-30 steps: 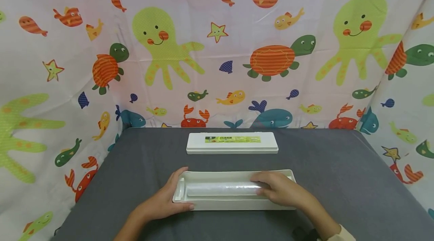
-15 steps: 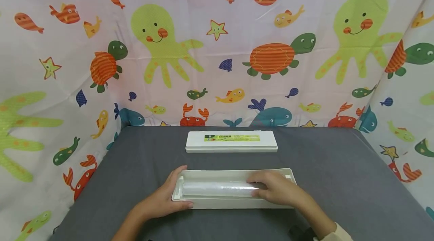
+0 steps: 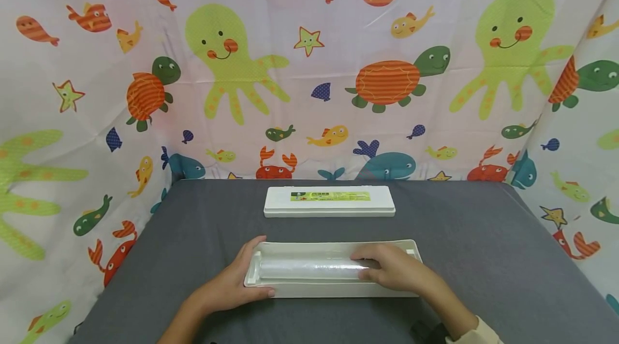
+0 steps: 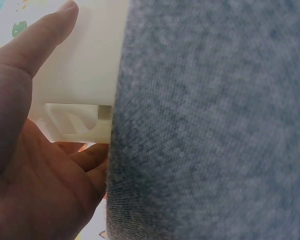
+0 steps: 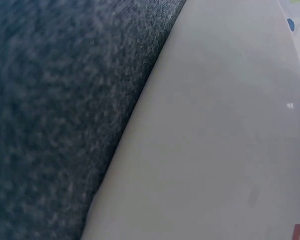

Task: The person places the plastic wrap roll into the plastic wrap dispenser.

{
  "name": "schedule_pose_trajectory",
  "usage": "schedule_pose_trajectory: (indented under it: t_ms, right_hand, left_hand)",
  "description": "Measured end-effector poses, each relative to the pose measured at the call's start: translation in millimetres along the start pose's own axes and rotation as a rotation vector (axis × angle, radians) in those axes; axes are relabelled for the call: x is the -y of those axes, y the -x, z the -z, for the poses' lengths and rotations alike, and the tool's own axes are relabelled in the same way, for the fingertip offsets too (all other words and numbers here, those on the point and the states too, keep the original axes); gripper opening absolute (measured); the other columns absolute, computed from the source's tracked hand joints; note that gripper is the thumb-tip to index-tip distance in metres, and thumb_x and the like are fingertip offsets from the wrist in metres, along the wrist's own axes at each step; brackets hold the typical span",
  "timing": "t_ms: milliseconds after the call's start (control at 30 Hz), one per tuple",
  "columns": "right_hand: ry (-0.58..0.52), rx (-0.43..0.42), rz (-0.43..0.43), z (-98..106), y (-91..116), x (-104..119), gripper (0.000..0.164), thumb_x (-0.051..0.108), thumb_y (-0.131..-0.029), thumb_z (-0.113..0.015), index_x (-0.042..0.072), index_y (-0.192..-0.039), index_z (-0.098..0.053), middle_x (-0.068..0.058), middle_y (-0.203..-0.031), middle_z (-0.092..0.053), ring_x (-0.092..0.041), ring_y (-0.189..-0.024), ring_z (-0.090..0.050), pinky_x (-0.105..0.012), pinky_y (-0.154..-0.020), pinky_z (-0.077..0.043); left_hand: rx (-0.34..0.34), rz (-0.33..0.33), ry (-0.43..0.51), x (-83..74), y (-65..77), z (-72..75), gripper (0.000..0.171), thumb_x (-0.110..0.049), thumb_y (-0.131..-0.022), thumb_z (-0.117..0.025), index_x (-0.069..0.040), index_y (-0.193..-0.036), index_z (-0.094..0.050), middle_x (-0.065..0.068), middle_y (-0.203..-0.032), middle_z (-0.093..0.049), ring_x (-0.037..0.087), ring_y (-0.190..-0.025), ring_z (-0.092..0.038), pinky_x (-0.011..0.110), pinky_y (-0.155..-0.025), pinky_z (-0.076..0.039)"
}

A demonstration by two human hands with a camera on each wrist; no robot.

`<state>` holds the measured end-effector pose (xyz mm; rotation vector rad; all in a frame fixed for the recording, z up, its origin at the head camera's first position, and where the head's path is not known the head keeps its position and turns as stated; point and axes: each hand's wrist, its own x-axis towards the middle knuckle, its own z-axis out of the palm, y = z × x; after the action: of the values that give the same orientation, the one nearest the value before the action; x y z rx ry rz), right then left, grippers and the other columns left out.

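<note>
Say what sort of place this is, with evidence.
Probably a screened tabletop workspace: sea-animal printed fabric hangs around it, grey cloth covers the top, and an open white box rests there.

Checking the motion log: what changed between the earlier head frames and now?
The right hand and the shiny roll slid slightly left within the white box. Nothing newly gripped or released. The left hand, box and labelled white piece stayed put.

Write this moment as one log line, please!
left hand: grips white box, left end | right hand: holds shiny roll | roll: inside box | labelled white piece: beyond box
</note>
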<state>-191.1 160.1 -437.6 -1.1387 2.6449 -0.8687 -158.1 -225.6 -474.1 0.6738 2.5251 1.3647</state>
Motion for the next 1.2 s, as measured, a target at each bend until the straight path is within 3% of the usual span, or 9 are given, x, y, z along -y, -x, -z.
schedule_pose_trajectory:
  t_ms: [667,1200]
  right_hand:
    - [-0.007,-0.01,-0.04,-2.7,-2.0,-4.1,0.03,0.018,-0.087,-0.079,0.01,-0.115,-0.075,-0.003,-0.116,-0.071,-0.019,-0.105,-0.065,-0.044,-0.088,-0.051]
    - [0.0,-0.021,-0.033,-3.4,-2.6,-6.2,0.027,0.018,-0.086,-0.08,0.009,-0.11,-0.074,0.001,-0.109,-0.071,-0.012,-0.099,-0.064,-0.039,-0.086,-0.051]
  left_hand:
    - [0.001,0.013,0.003,-0.5,0.0,-0.5,0.107,-0.036,-0.081,-0.085,-0.012,-0.156,-0.013,0.009,-0.137,-0.037,0.026,-0.112,-0.047,0.038,-0.09,-0.046]
    - [0.006,0.017,-0.006,-2.5,-0.3,0.9,0.106,-0.036,-0.081,-0.085,-0.011,-0.156,-0.014,0.012,-0.138,-0.037,0.025,-0.111,-0.047,0.039,-0.09,-0.046]
